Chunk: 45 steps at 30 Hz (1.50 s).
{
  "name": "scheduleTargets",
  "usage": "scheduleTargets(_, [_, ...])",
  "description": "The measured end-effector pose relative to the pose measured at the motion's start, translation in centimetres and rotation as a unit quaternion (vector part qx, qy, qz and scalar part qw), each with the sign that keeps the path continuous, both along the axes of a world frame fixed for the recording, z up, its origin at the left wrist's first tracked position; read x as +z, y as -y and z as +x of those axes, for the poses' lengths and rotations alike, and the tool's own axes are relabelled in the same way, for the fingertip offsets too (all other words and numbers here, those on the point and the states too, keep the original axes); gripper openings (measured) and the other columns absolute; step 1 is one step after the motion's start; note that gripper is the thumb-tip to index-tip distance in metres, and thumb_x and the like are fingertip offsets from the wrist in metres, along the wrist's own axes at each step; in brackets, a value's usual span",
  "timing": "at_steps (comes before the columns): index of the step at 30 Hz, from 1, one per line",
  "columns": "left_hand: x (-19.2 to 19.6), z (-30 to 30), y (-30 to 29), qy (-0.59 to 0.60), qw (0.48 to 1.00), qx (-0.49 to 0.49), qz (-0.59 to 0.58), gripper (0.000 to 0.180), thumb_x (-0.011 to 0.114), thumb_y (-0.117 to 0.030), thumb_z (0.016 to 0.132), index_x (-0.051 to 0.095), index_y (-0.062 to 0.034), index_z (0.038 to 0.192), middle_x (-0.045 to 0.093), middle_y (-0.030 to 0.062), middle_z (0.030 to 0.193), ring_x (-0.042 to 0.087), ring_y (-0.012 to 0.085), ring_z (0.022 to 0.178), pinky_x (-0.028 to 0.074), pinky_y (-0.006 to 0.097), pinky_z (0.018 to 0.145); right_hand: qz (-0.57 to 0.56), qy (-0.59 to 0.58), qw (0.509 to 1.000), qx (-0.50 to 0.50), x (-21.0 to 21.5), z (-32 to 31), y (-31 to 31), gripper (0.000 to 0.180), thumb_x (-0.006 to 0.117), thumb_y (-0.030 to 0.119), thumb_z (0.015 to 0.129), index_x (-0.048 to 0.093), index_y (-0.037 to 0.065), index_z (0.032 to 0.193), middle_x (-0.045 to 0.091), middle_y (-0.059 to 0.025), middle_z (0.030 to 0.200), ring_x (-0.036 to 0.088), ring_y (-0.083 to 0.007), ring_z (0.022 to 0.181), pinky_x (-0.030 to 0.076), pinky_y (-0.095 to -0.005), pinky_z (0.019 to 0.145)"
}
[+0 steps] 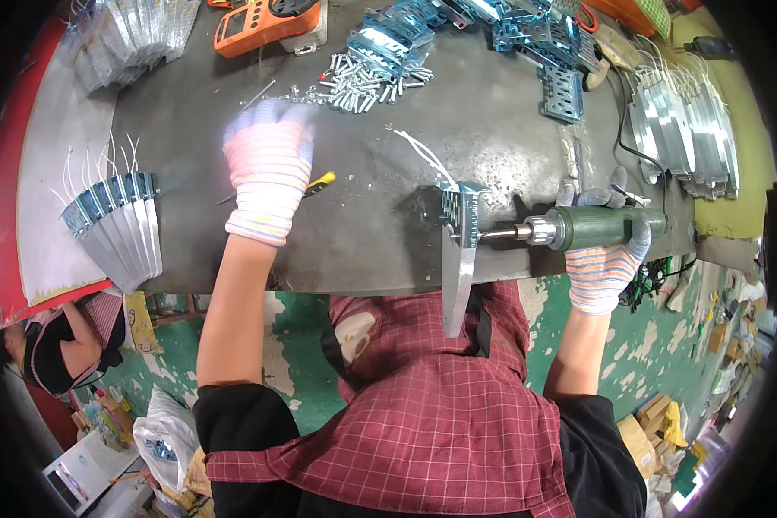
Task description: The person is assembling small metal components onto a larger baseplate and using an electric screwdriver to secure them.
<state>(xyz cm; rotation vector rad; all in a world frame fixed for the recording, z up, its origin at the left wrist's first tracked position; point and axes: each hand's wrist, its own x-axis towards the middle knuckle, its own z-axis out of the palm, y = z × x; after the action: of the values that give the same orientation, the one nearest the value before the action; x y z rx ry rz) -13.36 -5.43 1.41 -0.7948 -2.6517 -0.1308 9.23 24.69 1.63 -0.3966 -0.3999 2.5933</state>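
Observation:
My right hand (600,272), in a striped knit glove, is closed round a green electric screwdriver (609,228) that lies level, its bit pointing left. The bit's tip meets or nearly meets a blue metal bracket (463,207) on the end of a flat silver metal strip (457,289). Two white wires (423,151) run from the bracket, and the strip's other end juts over the table's near edge. My left hand (270,173), gloved too, reaches over small loose hardware (300,95); its fingers are smeared by motion. Beside its wrist lies a yellow-handled screwdriver (320,184).
Screws (367,86) lie heaped beyond, near stacked blue brackets (561,91) and an orange meter (263,26). Bracketed strips (121,224) fan out at left; more strips stand far left (138,39) and right (686,129). A black cable (628,121) trails at right.

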Motion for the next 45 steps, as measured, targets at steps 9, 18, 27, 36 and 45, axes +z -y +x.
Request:
scheduleTargets(9, [-0.6, -0.8, -0.6, 0.040, 0.999, -0.019, 0.025, 0.014, 0.071, -0.017, 0.074, 0.070, -0.0161, 0.088, 0.065, 0.0078, 0.091, 0.061, 0.0284, 0.087, 0.046, 0.041, 0.082, 0.010, -0.011, 1.000, 0.009, -0.1, -0.2, 0.0, 0.064, 0.069, 0.028, 0.078, 0.046, 0.009, 0.135, 0.065, -0.0033, 0.094, 0.057, -0.0254, 0.101, 0.033, -0.0520, 0.107])
scheduleTargets(18, [0.0, -1.2, -0.5, -0.073, 0.989, -0.113, -0.065, 0.017, 0.072, -0.020, 0.072, 0.068, -0.0183, 0.089, 0.061, 0.0034, 0.100, 0.056, 0.0266, 0.101, 0.035, 0.049, 0.100, 0.001, -0.003, 1.000, 0.002, 0.1, 0.2, -0.2, 0.054, 0.068, 0.030, 0.079, 0.054, 0.005, 0.125, 0.066, -0.0072, 0.099, 0.058, -0.0282, 0.103, 0.033, -0.0543, 0.107])
scheduleTargets(27, [1.3, 6.8, -2.5, 0.346, 0.782, -0.058, 0.515, 0.016, 0.058, -0.005, 0.087, 0.059, -0.0049, 0.103, 0.061, 0.0077, 0.099, 0.057, 0.0162, 0.084, 0.045, 0.024, 0.080, -0.009, -0.030, 0.999, 0.018, 0.8, -0.3, 0.8, 0.062, 0.065, 0.027, 0.083, 0.043, 0.005, 0.137, 0.064, -0.0049, 0.097, 0.055, -0.0237, 0.100, 0.036, -0.0466, 0.103])
scheduleTargets(36, [-0.6, 15.4, -5.5, 0.539, 0.544, -0.005, 0.643, 0.012, 0.066, -0.004, 0.085, 0.063, -0.0030, 0.097, 0.064, 0.0003, 0.091, 0.056, 0.0064, 0.082, 0.046, 0.021, 0.075, 0.010, -0.001, 1.000, 0.000, 1.0, -0.1, 0.8, 0.055, 0.066, 0.029, 0.083, 0.050, 0.004, 0.129, 0.063, -0.0056, 0.099, 0.054, -0.0238, 0.099, 0.038, -0.0452, 0.100])
scheduleTargets(45, [-0.1, 15.5, -5.6, 0.478, 0.611, -0.036, 0.630, 0.012, 0.066, 0.000, 0.084, 0.063, -0.0022, 0.096, 0.064, 0.0010, 0.091, 0.056, 0.0064, 0.081, 0.046, 0.022, 0.074, -0.022, -0.056, 0.998, 0.035, -0.1, 0.1, 0.4, 0.043, 0.064, 0.029, 0.082, 0.056, 0.005, 0.116, 0.064, -0.0060, 0.099, 0.056, -0.0289, 0.104, 0.031, -0.0549, 0.108])
